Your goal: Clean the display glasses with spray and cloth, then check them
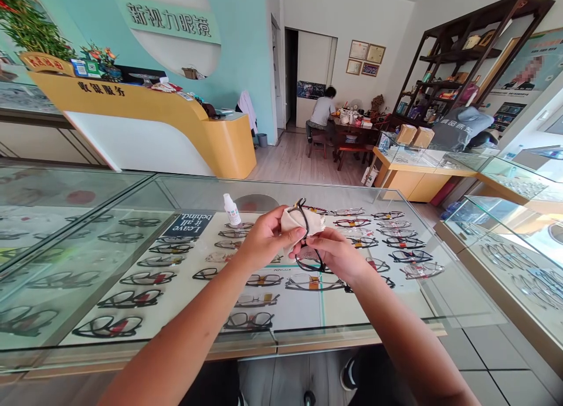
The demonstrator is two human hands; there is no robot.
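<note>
Above the glass display case [281, 189] I hold a pair of dark-framed eyeglasses [313, 266], turned upright on its side. My left hand [269, 236] grips a cream-coloured cloth [294, 219] folded around the upper lens. Its thumb presses against the frame there. My right hand [338, 250] pinches the glasses near the bridge, and some of the cloth lies by its fingers. The lower lens hangs free below the hands. Left of my hands, a small white spray bottle [232, 211] stands on the glass top.
Rows of eyeglasses [152, 278] lie inside the case beneath the glass. Another display case [519, 242] stands at the right. Farther off are a yellow counter [229, 145], a person [322, 110] seated at a wooden table, and a dark shelf [457, 57].
</note>
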